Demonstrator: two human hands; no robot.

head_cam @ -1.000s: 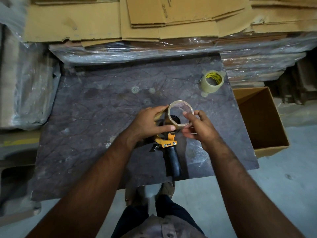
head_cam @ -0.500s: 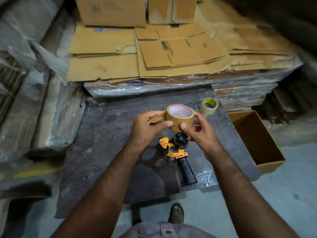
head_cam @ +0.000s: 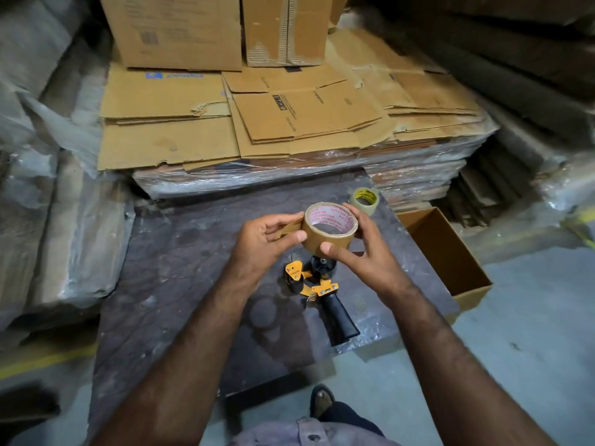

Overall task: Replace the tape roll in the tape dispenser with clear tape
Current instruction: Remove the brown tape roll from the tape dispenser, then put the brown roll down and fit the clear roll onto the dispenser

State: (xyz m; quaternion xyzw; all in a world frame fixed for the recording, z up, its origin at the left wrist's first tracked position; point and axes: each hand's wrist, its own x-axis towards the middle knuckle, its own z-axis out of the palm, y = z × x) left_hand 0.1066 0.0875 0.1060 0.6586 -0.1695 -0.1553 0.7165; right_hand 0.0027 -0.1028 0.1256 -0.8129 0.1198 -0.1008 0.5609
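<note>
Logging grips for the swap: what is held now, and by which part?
Brown tape roll: right hand grips its outer wall; left hand pinches its loose end.

A warehouse or packing area: flattened cardboard cartons [head_cam: 289, 123] lie stacked on shrink-wrapped bundles [head_cam: 289, 178], closed boxes [head_cam: 180, 30] stand behind, an open carton [head_cam: 450, 252] sits on the bare concrete floor [head_cam: 531, 333].

We count two rolls of tape: one brown roll [head_cam: 329, 231] and one clear roll [head_cam: 365, 199]. We see one tape dispenser [head_cam: 318, 289], one open cardboard box [head_cam: 450, 262] and two upright boxes, a wide box [head_cam: 175, 30] and a narrower box [head_cam: 285, 29]. Two hands show, a left hand [head_cam: 262, 244] and a right hand [head_cam: 370, 257].
</note>
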